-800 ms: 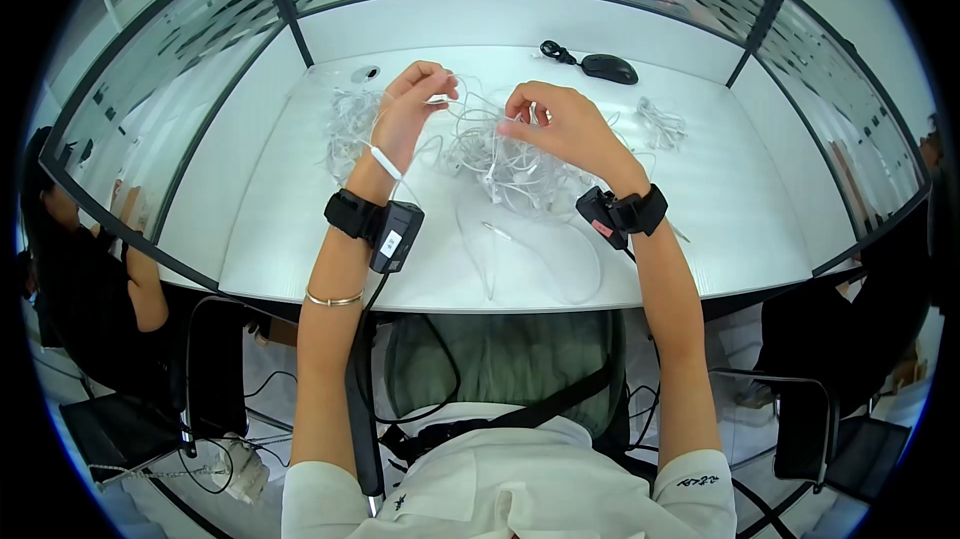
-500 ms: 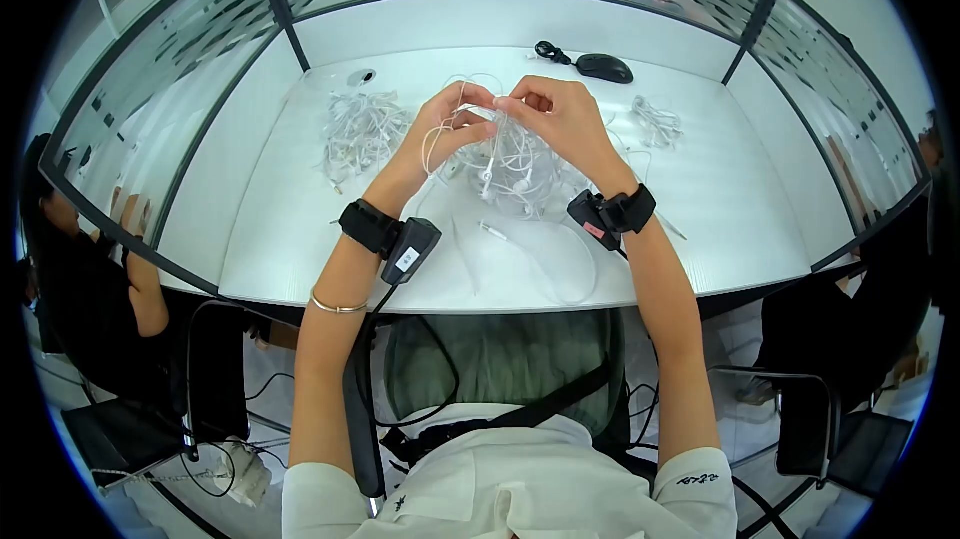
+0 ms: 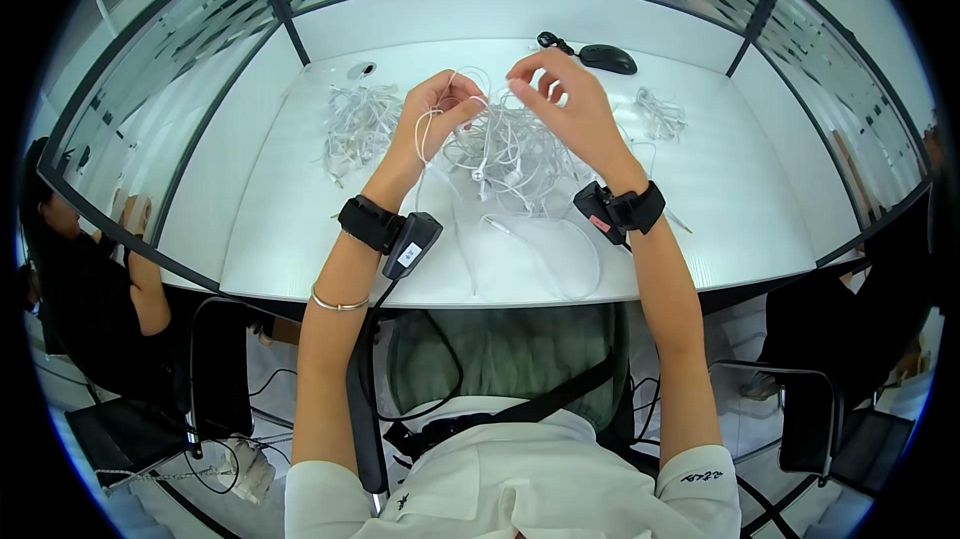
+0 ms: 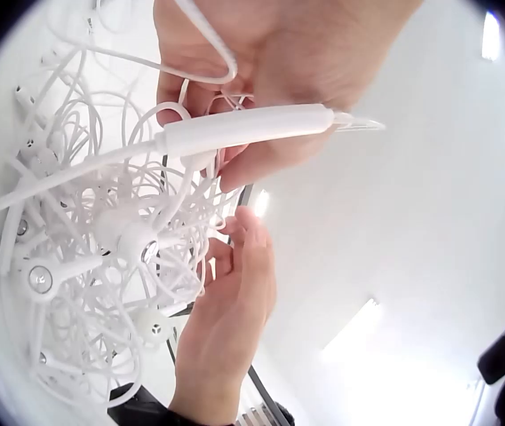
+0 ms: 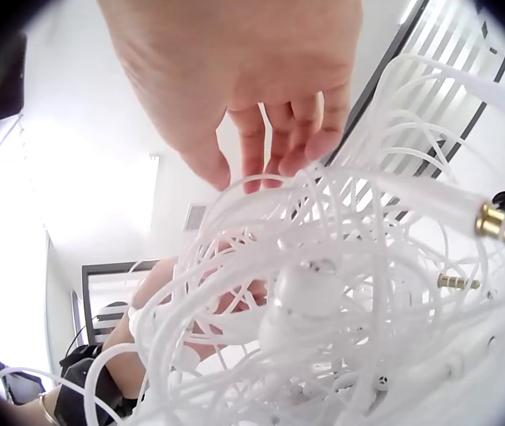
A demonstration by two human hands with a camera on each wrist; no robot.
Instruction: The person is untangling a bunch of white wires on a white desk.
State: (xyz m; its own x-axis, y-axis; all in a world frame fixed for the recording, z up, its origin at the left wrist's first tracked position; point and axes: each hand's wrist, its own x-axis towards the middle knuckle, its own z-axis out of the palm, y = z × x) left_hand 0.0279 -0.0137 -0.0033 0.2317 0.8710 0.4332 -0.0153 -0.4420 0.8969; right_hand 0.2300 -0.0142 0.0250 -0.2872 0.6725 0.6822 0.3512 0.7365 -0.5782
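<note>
My left hand pinches a white earphone cable with curled fingers and thumb, at the left of a tangled earphone pile. In the left wrist view a thick white inline piece of cable hangs across the palm, with loops around it. My right hand is raised over the pile's right side. Its fingers are loosely bent and apart from the thumb, with nothing between them. The right wrist view shows earbuds and gold plugs among the cords below this hand.
A second heap of white earphones lies to the left, and a small cable bundle to the right. A black mouse is near the back panel. One loose cable with a white plug curves near the front edge. Partitions enclose the desk.
Both hands came together above the pile, fingertips meeting at the cable. Since then my right hand has come away, up and to the right, while my left keeps the cable.
</note>
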